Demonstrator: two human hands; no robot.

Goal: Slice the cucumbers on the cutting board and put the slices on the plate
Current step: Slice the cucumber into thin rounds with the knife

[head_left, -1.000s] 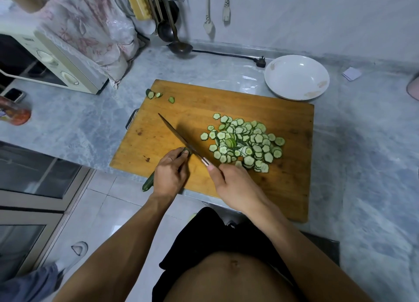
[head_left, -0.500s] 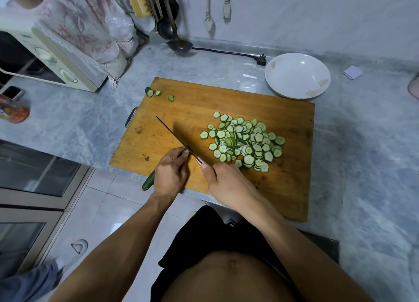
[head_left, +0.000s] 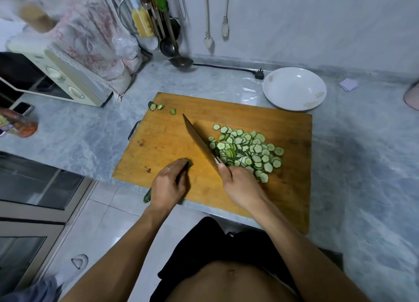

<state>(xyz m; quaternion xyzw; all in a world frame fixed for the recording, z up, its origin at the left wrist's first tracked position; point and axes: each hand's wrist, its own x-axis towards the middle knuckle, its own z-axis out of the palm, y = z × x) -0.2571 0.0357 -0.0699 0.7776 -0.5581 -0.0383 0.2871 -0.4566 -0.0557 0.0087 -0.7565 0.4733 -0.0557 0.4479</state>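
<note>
A grey marbled counter (head_left: pixel 74 138) runs beneath a pale wall. At centre frame lies a wooden cutting board (head_left: pixel 288 188) heaped with scalloped cucumber slices (head_left: pixel 247 149). The left hand (head_left: pixel 169 183) curls round a cucumber (head_left: pixel 147 196) at the board's lower edge; the right hand (head_left: pixel 242 186) grips a knife (head_left: pixel 200 142), its blade against the heap. A white plate (head_left: pixel 294 87) sits at upper right, a cream microwave (head_left: pixel 56 72) under floral cloth at upper left.

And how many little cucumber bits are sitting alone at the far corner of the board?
3: two bits close together at the board's far left corner, a third bit just right of them.
</note>
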